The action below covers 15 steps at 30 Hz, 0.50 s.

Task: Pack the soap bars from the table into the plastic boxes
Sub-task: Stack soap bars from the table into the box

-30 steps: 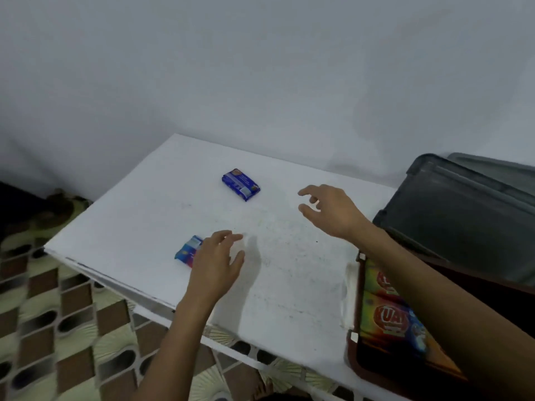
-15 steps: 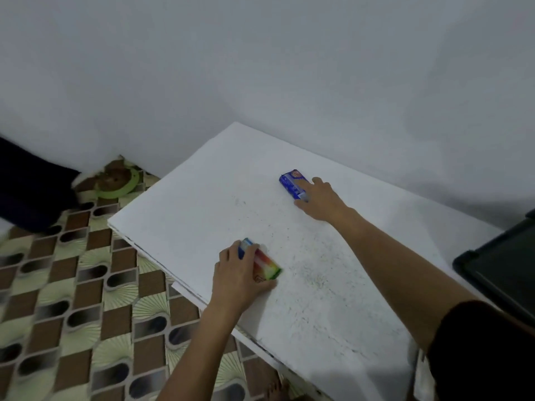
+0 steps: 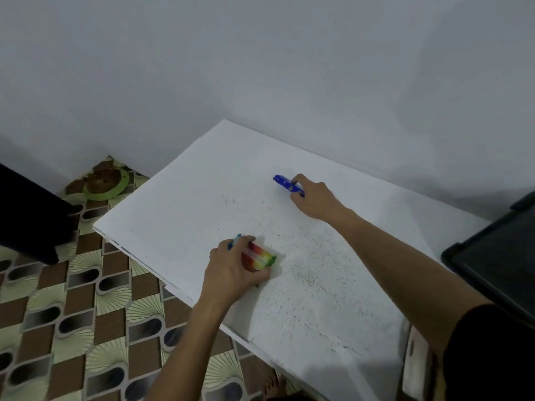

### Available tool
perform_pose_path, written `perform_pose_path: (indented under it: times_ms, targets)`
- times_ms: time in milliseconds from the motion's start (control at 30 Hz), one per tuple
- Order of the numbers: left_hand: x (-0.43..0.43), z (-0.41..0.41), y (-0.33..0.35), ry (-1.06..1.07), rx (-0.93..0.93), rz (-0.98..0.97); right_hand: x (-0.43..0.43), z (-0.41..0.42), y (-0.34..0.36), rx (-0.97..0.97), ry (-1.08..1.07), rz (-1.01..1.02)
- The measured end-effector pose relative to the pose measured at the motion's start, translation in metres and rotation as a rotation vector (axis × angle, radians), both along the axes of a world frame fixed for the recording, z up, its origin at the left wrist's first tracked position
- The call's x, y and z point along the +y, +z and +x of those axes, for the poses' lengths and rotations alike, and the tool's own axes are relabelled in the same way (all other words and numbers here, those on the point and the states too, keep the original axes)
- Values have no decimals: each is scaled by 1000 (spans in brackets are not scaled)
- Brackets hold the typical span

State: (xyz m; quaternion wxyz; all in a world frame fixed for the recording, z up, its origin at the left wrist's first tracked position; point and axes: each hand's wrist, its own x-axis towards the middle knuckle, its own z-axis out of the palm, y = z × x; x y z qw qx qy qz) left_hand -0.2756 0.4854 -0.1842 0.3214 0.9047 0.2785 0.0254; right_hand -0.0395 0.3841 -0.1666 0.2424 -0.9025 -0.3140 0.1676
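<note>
We had a small flat soap bar in a rainbow-striped wrapper (image 3: 258, 256) under our left hand (image 3: 234, 270), near the front edge of the white, speckled tabletop (image 3: 197, 180); the fingers were curled over its near side and top, closed round it, though it seemed to rest on the surface. Farther back, a second soap bar in a shiny blue wrapper (image 3: 282, 181) sat tilted in the pinch of our right hand (image 3: 315, 198), thumb and fingers closed on its right end.

Both wrappers looked slick to us, so a loose pinch could have let a bar slide out on the way across, and the rainbow one lay close enough to the edge that a slip might have sent it down onto the patterned brown-and-green floor (image 3: 72, 314). The dark plastic box (image 3: 498, 256) stood well apart at the far right, only partly in view, so carrying both together risked clipping its rim or dropping one short.
</note>
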Motion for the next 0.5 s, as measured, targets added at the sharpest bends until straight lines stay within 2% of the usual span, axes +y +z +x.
perform_pose_path:
  times_ms: [67, 167, 267, 333, 400, 500]
  targets:
    - [-4, 5, 11, 38, -125, -228, -13, -1, 11, 51, -95, 116]
    - [-16, 13, 26, 124, -262, -697, -40, -3, 24, 161, -214, 238]
    - [-32, 21, 37, 213, -288, -1098, -74, -10, 34, 211, -252, 249]
    - [-45, 26, 43, 258, -319, -1288, -100, -17, 42, 207, -255, 257]
    - [-60, 30, 47, 238, -339, -1327, -126, -27, 49, 199, -261, 281]
    - [-83, 32, 51, 94, -359, -1185, -167, -43, 59, 159, -285, 331]
